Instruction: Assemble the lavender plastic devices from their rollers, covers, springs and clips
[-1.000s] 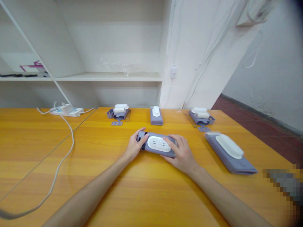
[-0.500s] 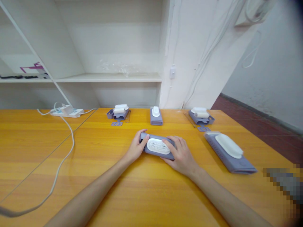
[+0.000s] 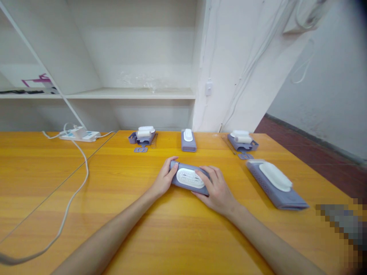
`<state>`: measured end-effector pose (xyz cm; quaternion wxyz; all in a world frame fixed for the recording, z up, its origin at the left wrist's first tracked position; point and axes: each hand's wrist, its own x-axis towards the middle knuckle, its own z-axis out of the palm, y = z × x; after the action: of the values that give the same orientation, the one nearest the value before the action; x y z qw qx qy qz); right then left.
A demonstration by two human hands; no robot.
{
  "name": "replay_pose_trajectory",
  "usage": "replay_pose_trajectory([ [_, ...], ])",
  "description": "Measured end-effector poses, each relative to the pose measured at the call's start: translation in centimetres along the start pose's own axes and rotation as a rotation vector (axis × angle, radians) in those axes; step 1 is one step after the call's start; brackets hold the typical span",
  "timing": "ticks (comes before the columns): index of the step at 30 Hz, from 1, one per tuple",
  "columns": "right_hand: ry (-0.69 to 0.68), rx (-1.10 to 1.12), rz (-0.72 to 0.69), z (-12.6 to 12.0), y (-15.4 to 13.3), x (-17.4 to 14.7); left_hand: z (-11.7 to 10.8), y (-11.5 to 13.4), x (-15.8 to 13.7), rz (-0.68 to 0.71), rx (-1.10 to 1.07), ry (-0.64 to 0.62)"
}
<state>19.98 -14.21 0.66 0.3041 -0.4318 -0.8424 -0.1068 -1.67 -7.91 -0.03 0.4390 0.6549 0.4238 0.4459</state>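
Observation:
A purple-grey oblong device (image 3: 187, 178) with a white perforated oval panel lies on the orange wooden table (image 3: 143, 214), held at both ends. My left hand (image 3: 163, 179) grips its left end, thumb on top. Over its right end lies my right hand (image 3: 215, 189), fingers spread across the top edge of the device.
A larger purple device with a white pad (image 3: 275, 184) lies to the right. At the table's far edge sit a closed purple unit (image 3: 188, 140) and two opened ones (image 3: 142, 136) (image 3: 242, 140) with loose parts. A white power strip (image 3: 77, 134) and its cable (image 3: 73, 194) occupy the left.
Both hands and the device have shifted slightly away from me and to the left; the grip at both ends is the same.

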Motion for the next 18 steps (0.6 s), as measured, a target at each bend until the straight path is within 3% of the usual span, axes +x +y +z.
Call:
replay_pose_trajectory([
  [18, 0.008, 0.101, 0.009, 0.3, 0.1, -0.1, 0.0, 1.0, -0.2, -0.133, -0.203, -0.078],
])
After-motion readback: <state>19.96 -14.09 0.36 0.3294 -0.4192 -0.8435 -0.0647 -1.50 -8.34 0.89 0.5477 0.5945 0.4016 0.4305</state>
